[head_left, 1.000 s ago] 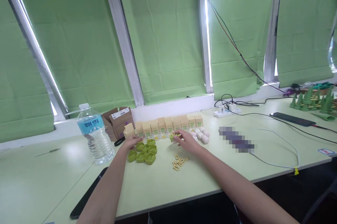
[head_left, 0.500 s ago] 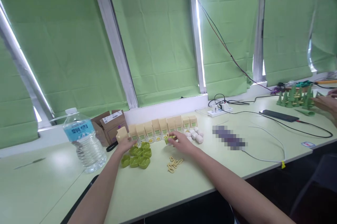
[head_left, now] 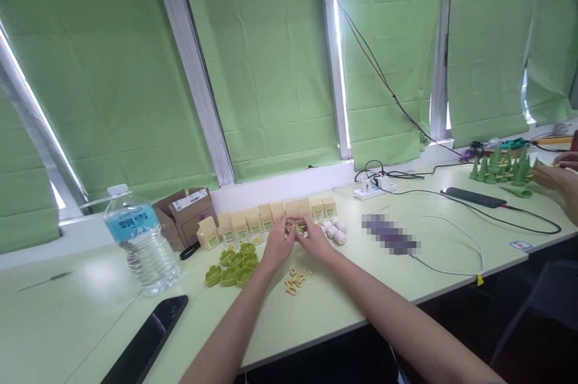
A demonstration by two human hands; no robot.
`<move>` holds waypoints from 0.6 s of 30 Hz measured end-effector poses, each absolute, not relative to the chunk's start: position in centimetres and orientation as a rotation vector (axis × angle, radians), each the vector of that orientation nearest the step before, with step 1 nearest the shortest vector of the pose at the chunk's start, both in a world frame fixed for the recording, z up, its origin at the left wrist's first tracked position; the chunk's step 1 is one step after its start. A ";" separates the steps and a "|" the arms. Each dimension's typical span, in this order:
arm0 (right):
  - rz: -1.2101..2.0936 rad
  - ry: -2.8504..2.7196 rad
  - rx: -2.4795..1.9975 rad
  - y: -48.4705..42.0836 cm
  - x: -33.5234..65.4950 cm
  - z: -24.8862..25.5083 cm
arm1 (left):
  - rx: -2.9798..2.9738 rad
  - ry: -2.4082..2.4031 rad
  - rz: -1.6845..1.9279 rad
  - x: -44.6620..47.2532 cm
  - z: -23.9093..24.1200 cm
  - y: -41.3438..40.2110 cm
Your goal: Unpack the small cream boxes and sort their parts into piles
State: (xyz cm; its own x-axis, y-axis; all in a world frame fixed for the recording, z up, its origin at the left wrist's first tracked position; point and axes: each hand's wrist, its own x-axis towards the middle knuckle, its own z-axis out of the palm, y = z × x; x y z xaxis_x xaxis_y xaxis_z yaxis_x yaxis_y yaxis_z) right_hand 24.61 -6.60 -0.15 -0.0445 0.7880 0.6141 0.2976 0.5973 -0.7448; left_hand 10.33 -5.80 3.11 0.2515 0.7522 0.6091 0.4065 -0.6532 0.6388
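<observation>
My left hand point(head_left: 279, 241) and my right hand point(head_left: 312, 239) meet over the table in front of a row of cream house-shaped boxes point(head_left: 271, 218). Both have fingers curled together around a small green-and-yellow piece point(head_left: 298, 229) held between them. Left of my hands lies a cluster of green shell-shaped pieces point(head_left: 232, 263). A little heap of yellow rings point(head_left: 296, 280) lies just below my hands. Some white-pink rounded pieces point(head_left: 335, 230) sit to the right.
A water bottle point(head_left: 137, 240) stands at the left, brown cardboard boxes point(head_left: 183, 215) behind it, a black phone point(head_left: 149, 338) near the front edge. A power strip point(head_left: 374, 191), cables and another phone point(head_left: 473, 197) lie to the right. Another person's hands point(head_left: 555, 176) work beside green cones point(head_left: 501, 167).
My left hand left the box at the row's left end and came right to join my right hand on the small piece. The view shifted slightly rightward.
</observation>
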 end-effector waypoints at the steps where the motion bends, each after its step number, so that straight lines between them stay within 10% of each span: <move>1: 0.511 -1.622 -0.925 -6.7 24.6 -0.1 | 2.117 1.064 1.394 10.3 2.3 -5.9; 18: 0.629 -1.647 -0.949 -5.6 24.7 -0.9 | 1.657 1.116 1.347 8.3 -0.6 -4.3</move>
